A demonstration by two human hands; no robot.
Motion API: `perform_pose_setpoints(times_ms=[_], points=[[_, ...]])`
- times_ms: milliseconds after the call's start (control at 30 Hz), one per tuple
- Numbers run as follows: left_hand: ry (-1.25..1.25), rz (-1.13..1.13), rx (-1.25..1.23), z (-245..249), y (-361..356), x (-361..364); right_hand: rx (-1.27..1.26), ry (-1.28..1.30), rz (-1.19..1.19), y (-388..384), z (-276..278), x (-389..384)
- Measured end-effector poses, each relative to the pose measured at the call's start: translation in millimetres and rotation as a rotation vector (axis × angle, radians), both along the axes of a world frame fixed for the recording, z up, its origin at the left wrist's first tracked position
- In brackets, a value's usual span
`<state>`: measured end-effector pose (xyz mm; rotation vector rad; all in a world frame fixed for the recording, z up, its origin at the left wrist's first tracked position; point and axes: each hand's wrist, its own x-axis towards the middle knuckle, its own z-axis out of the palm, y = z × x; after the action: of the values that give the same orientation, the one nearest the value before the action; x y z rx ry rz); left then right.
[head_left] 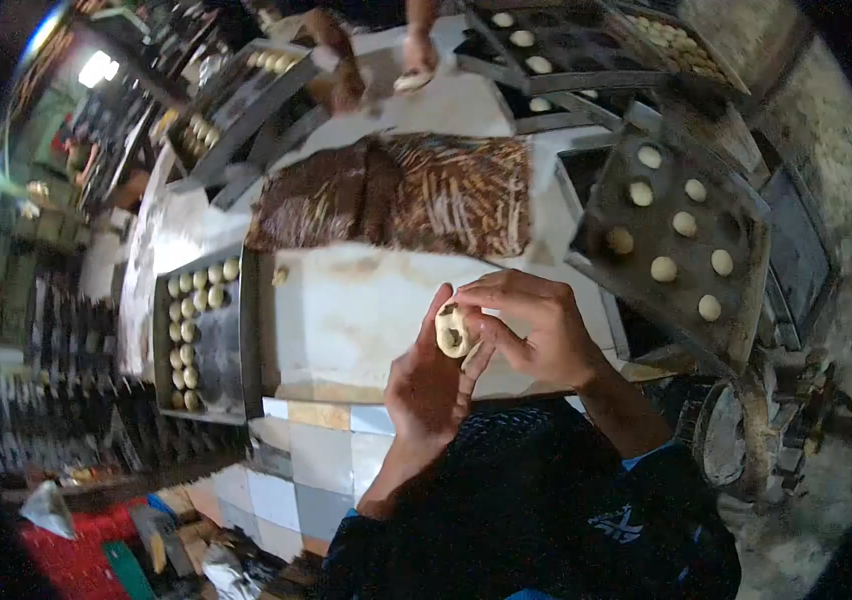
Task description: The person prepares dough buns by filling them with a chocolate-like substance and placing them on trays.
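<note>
Above the front edge of the work table, both hands are closed on a small piece of pale dough with dark brown filling showing in its middle. My left hand cradles the dough from the left and below. From the right, my right hand grips its edge with thumb and fingers; some fingertips are hidden. Beyond the hands lies a broad, dark brown slab of filling, its right half streaked with lighter marks.
On the left is a tray with rows of dough balls. A dark tray with several spaced dough balls sits at the right, near stacked trays. Across the table, another person's hand holds dough. A small dough scrap lies on the table.
</note>
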<state>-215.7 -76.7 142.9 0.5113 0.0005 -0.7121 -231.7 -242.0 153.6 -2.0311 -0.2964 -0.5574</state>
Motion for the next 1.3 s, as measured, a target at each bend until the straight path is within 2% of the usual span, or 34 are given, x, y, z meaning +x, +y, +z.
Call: perform_pose_setpoints(times_ms=[67, 100, 167, 300, 367, 400, 433, 500, 567, 600, 633, 700, 733, 767, 867, 900, 967, 1000, 1033, 1100, 1133, 1167, 1233, 1300], points=[[-0.176, -0.022, 0.055, -6.5, -25.5, 1.1, 0.042, -0.01, -0.013, -35.2, -0.9, -7.0], [-0.18, -0.041, 0.059, -8.2, -38.7, 0.8, 0.07, -0.007, 0.012, -50.3, -0.8, -10.1], [-0.297, 0.008, 0.286, -9.0, -61.4, -0.8, 0.082, -0.049, 0.036, -70.7, 6.6, -16.0], [-0.328, 0.077, 0.329, 0.1, -100.8, -5.9, -0.086, -0.181, -0.037, -86.9, 6.4, -15.5], [-0.322, 0.103, 0.31, -8.0, -105.0, -1.8, -0.156, -0.322, -0.055, -93.0, 7.4, -11.7], [-0.42, 0.083, 0.189, -13.1, -103.1, 4.6, -0.148, -0.323, -0.052, -95.1, 8.2, -12.8], [-0.517, 0.061, 0.066, -14.4, -101.4, 8.0, -0.049, -0.234, -0.036, -97.5, 9.9, -15.0], [-0.518, 0.033, 0.076, -13.8, -95.1, 7.2, 0.053, -0.151, -0.023, -96.7, 20.2, -18.1], [-0.694, 0.082, 0.172, -21.9, -86.5, 11.6, 0.39, 0.267, -0.024, -93.5, 35.5, -19.0], [-0.755, 0.084, 0.226, -21.4, -81.0, 14.0, 0.371, 0.17, 0.069, -91.3, 22.6, -14.1], [-0.757, 0.082, 0.22, -17.0, -75.9, 16.5, 0.367, 0.167, 0.066, -84.7, 16.5, -12.3], [-1.122, 0.22, 0.552, -0.7, -68.7, 21.4, 0.202, -0.176, -0.002, -68.0, 12.3, -10.7], [-1.165, 0.319, 0.626, 4.7, -66.7, 23.7, 0.278, -0.003, 0.034, -56.4, 30.4, -21.2], [-1.158, 0.326, 0.619, 9.7, -59.4, 21.6, 0.267, 0.003, 0.036, -43.8, 35.3, -22.0], [-0.867, 0.298, 0.867, 16.5, -33.3, 15.5, -0.061, -0.154, -0.068, -4.6, 39.6, -16.3], [-0.855, 0.309, 0.868, 14.0, -23.8, 15.2, -0.066, -0.148, -0.054, 6.0, 36.2, -14.4], [-0.711, 0.306, 0.565, 4.8, -1.3, 17.1, -0.028, -0.12, 0.009, 23.5, 30.6, -7.6], [-0.843, 0.328, 0.571, -1.3, 15.8, 20.5, -0.063, -0.137, -0.008, 30.8, 37.0, -3.7], [-0.834, 0.349, 0.573, -4.9, 25.1, 15.9, 0.001, -0.211, -0.043, 40.5, 33.4, 3.8], [-0.644, 0.464, 0.298, -10.0, 41.5, 6.7, 0.22, 0.065, -0.16, 69.3, 54.8, 1.0], [-0.849, 0.495, 0.576, -19.1, 58.3, 11.9, 0.349, 0.168, -0.02, 78.6, 51.3, 4.6], [-1.009, 0.541, 0.534, -22.1, 71.0, 19.3, 0.296, 0.118, 0.092, 86.2, 38.1, 7.4], [-1.133, 0.574, 0.559, -12.0, 87.5, 30.5, 0.221, -0.118, 0.04, 111.4, 30.1, 5.3], [-1.158, 0.721, 0.542, -14.3, 96.9, 35.3, 0.18, -0.159, 0.055, 130.0, 35.9, 2.9]])
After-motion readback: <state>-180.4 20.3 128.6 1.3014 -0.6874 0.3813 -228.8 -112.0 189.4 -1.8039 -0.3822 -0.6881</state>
